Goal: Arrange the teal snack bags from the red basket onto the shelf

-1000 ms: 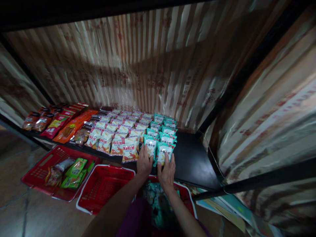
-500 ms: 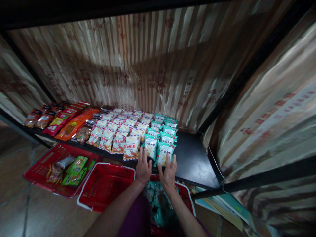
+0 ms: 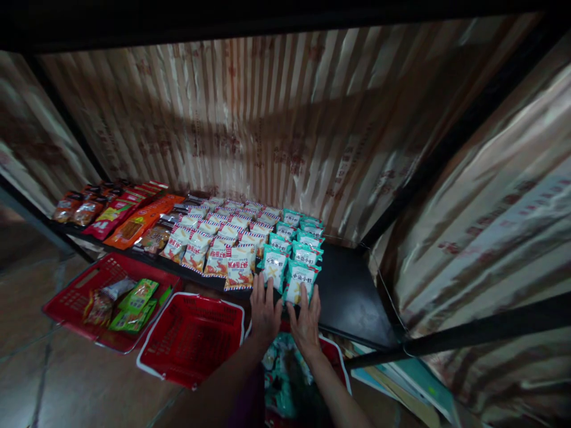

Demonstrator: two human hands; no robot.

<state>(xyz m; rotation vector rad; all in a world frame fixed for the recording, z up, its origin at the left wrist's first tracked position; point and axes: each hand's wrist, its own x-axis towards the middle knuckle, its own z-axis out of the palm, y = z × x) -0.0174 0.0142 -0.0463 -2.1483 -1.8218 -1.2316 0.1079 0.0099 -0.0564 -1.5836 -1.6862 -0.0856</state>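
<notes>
Two columns of teal-and-white snack bags stand on the black shelf (image 3: 352, 297), leaning back row on row. My left hand (image 3: 266, 309) is open, fingers stretched toward the front left teal snack bag (image 3: 273, 266), its fingertips at the bag's lower edge. Fingers apart, my right hand (image 3: 305, 318) rests its tips on the lower part of the front right teal snack bag (image 3: 300, 279). Left of them are rows of white-and-orange snack bags (image 3: 239, 267) with striped edges. Below my forearms, a red basket (image 3: 332, 353) holds more teal bags (image 3: 283, 380).
A red basket (image 3: 191, 333) with a white rim sits on the floor, beside another red basket (image 3: 71, 297) holding green packets (image 3: 138, 297). Orange packs (image 3: 143, 223) and red packs (image 3: 113, 214) line the shelf's left. A black post (image 3: 401, 190) and flat boards (image 3: 414, 380) are at the right.
My left hand has shifted slightly right and down, closer to my right hand. Both hands stay at the front teal bags. The view has tilted a little.
</notes>
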